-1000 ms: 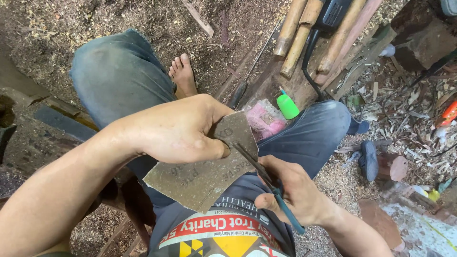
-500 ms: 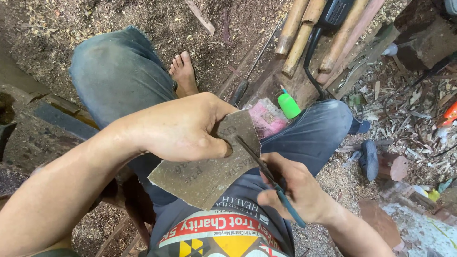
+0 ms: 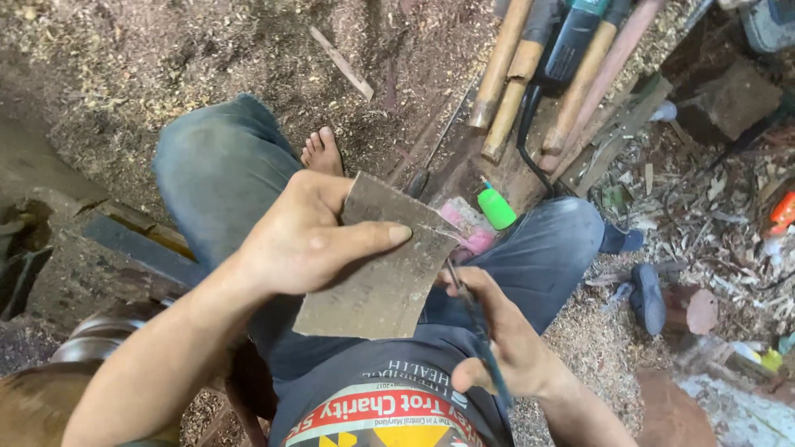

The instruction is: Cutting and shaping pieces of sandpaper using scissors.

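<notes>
The left hand [image 3: 302, 240] pinches a stiff, gritty brown sandpaper sheet [image 3: 383, 273], thumb flat on its face, above the denim lap. Just right of the sheet, the right hand [image 3: 497, 331] has its fingers curled around slim teal-handled scissors [image 3: 476, 327].

one head-worn camera looks steeply down from close above the seated person's lap, framing the left hand [image 3: 310, 240] and right hand [image 3: 497, 339] near the centre, the knees beyond them, and the sawdust-strewn floor [image 3: 166, 58] farther off toward the top.
</notes>
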